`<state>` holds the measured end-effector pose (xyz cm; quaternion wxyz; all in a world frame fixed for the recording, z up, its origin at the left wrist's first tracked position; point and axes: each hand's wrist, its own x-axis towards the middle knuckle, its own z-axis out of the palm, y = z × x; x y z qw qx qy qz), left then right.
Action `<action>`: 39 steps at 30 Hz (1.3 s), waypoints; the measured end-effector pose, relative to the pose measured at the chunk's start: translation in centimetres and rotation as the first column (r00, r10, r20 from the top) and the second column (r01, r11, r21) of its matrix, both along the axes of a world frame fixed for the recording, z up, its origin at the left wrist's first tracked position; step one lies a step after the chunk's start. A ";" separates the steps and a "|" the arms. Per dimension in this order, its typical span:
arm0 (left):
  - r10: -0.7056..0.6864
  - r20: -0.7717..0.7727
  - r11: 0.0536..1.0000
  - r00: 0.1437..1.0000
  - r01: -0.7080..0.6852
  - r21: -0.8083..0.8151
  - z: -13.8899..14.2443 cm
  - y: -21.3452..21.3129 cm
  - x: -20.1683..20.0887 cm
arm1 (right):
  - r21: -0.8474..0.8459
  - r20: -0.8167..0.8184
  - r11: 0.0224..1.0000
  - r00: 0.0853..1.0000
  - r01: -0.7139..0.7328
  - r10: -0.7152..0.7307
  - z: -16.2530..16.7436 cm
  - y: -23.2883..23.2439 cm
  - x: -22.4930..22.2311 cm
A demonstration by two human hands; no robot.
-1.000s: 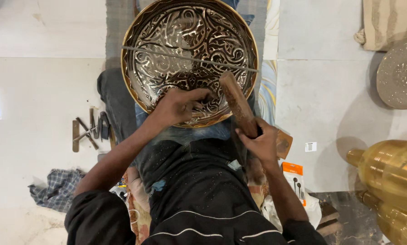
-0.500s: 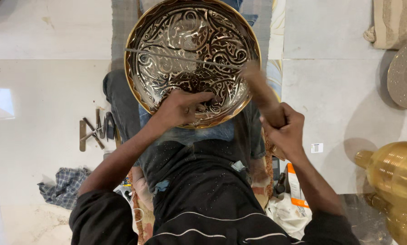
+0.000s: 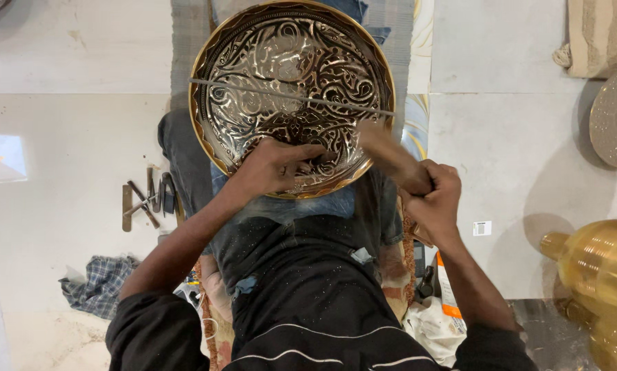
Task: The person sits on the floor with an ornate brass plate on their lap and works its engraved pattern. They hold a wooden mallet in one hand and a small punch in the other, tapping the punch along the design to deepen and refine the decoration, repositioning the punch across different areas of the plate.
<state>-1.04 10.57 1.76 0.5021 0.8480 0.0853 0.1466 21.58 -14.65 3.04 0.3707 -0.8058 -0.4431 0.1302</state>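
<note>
Mallet (image 3: 391, 156) has swung onto the tray (image 3: 205, 89); right hand (image 3: 432, 199) grips it, left hand (image 3: 270, 168) pinches a punch.

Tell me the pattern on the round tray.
Swirling engraved scrollwork, silvery on dark, on the brass-rimmed tray; head view.

The round tray (image 3: 291, 96) is shiny brass-gold at its scalloped rim, its face covered in curling silver scrollwork over dark ground. A thin pale line crosses it. The mallet (image 3: 391, 158) is brown wood. The floor (image 3: 74, 62) is off-white tile. A rag (image 3: 98, 285) shows blue-grey checks. The vase (image 3: 597, 264) at the right is gold with fine ribbing. The shirt (image 3: 308, 302) is black with thin white stripes.
</note>
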 end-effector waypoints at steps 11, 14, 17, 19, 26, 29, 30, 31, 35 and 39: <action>-0.008 0.035 1.000 0.999 0.009 -0.028 0.0 0.1 0.1 | -0.006 -0.499 0.970 0.840 0.243 -0.214 -0.5 0.2 -0.3; -0.027 0.074 0.999 0.997 0.030 -0.031 0.1 0.2 0.2 | 0.105 -0.597 0.927 0.768 0.361 -0.231 -1.2 0.2 -0.3; -0.032 0.055 0.998 0.998 0.034 -0.048 0.0 0.0 0.0 | 0.139 -0.640 0.903 0.733 0.406 -0.231 -1.2 0.0 -0.8; -0.041 0.181 0.999 0.983 0.046 -0.025 -0.1 0.0 0.0 | 0.128 -0.600 0.923 0.769 0.364 -0.220 -1.2 -0.1 -1.0; -0.005 -0.003 0.997 1.000 0.005 0.079 -0.7 0.2 0.0 | 0.100 -0.086 0.993 0.995 0.061 -0.052 -0.4 0.0 -1.5; -0.033 0.025 0.999 0.999 0.033 -0.008 -0.6 0.2 0.1 | -0.020 0.076 0.999 0.997 -0.028 0.030 -0.4 -0.3 -0.9; -0.038 0.095 0.999 0.995 0.037 0.010 -0.6 0.1 0.2 | -0.132 0.264 0.989 0.959 -0.067 0.100 -0.4 -0.5 -0.6; -0.044 0.159 0.999 0.986 0.040 0.028 -0.5 0.1 0.2 | -0.100 0.196 0.994 0.978 -0.052 0.071 -0.5 -0.6 -0.5; -0.044 0.161 0.999 0.986 0.041 0.025 -0.1 0.0 0.2 | -0.032 -0.055 0.999 0.998 0.001 -0.002 -1.0 -0.8 -0.3; -0.032 -0.045 0.999 0.998 0.033 0.013 0.1 0.2 0.1 | 0.032 0.304 0.999 0.953 -0.030 0.019 -1.3 -0.1 -1.0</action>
